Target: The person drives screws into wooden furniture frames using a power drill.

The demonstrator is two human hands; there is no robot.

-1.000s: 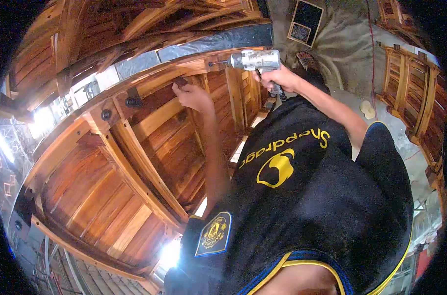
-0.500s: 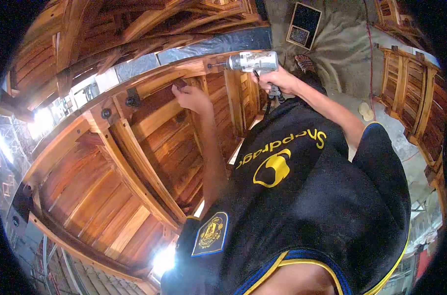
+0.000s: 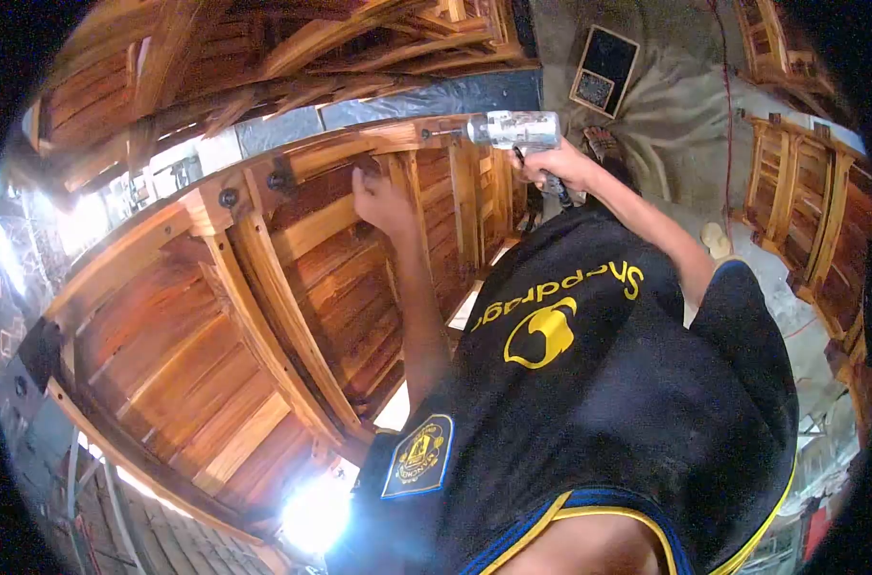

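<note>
In my right hand [image 3: 568,167] is a cordless drill [image 3: 522,130] with a pale body, gripped by its handle. Its bit points left at a dark round fitting [image 3: 427,135] in the wooden rail [image 3: 354,149]. My left hand [image 3: 386,205] is raised just inside the rail, to the left of the drill, with its fingers drawn together and blurred; what they hold, if anything, I cannot make out. Farther left along the same wooden frame sit two black round fittings, one on the corner post [image 3: 228,197] and another beside it.
A shallow wooden-edged box [image 3: 625,81] with small pieces in one compartment lies on the cloth-covered floor. A red cable [image 3: 726,125] runs beside it. More slatted wooden furniture [image 3: 800,187] stands at right, and further woodwork [image 3: 292,48] lies across the top left.
The view has shifted, so the frame, box and drill appear slightly right and lower. My left hand's fingers now point more upward. The drill stays lined up with the dark fitting.
</note>
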